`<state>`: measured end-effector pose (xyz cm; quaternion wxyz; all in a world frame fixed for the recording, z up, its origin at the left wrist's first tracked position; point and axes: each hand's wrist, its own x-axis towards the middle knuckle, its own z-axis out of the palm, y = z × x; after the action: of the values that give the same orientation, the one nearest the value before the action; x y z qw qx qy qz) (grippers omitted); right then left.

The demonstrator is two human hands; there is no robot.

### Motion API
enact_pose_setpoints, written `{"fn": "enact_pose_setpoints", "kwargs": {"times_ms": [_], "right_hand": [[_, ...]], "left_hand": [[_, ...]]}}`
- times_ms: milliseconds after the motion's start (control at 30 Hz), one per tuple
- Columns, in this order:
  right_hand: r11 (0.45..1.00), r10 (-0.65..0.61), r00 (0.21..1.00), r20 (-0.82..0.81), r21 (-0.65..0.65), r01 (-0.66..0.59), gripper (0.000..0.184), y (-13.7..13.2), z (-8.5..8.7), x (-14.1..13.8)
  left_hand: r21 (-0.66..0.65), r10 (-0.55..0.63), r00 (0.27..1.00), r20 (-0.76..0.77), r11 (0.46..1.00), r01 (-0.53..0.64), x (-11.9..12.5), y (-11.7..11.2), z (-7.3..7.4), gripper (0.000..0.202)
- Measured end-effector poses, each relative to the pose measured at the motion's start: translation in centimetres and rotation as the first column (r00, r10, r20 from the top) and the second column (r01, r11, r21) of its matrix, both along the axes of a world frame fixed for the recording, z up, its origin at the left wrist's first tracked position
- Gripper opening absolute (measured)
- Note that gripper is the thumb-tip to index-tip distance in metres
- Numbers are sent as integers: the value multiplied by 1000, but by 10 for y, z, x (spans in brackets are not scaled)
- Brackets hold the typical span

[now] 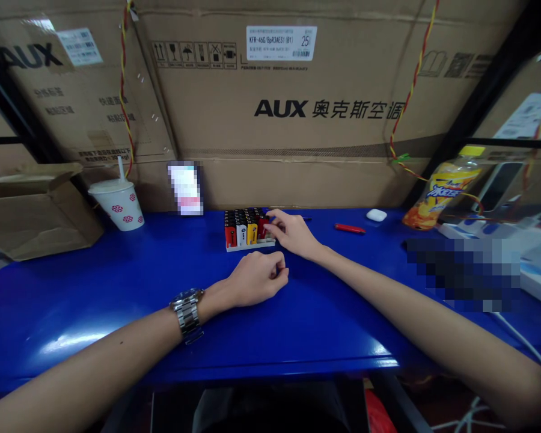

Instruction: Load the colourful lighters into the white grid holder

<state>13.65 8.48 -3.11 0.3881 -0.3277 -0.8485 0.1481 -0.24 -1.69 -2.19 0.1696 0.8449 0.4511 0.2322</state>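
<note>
A white tray of upright lighters stands on the blue table in front of me. Its front row shows a red lighter, a white lighter and a yellow lighter. My right hand is at the tray's right end, thumb and fingers closed around a dark red lighter. The fingers partly cover that corner. My left hand rests just in front of the tray, curled, thumb against the index finger. Whatever is inside it, if anything, is hidden. A metal watch sits on the left wrist.
A phone leans at the back, left of the tray. Further left are a paper cup with a straw and a brown paper bag. To the right lie a red lighter-sized object, a white case and a drink bottle.
</note>
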Motion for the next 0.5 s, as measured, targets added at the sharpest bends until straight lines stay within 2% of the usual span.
{"fn": "enact_pose_setpoints", "kwargs": {"times_ms": [133, 267, 400, 500], "right_hand": [[962, -205, 949, 240, 230, 150, 33, -9, 10, -1], [910, -371, 807, 459, 353, 218, 43, -14, 33, 13], [881, -471, 629, 619, 292, 372, 42, 4, 47, 56], [830, -479, 484, 732, 198, 521, 34, 31, 42, 107]], "left_hand": [[18, -6, 999, -32, 1000, 7, 0, 0, 0, 15], [45, -6, 999, -50, 999, 9, 0, 0, -2, 13], [50, -9, 998, -70, 999, 12, -1, 1, -4, 13], [66, -23, 996, -82, 997, 28, -2, 1, -4, 14]]}}
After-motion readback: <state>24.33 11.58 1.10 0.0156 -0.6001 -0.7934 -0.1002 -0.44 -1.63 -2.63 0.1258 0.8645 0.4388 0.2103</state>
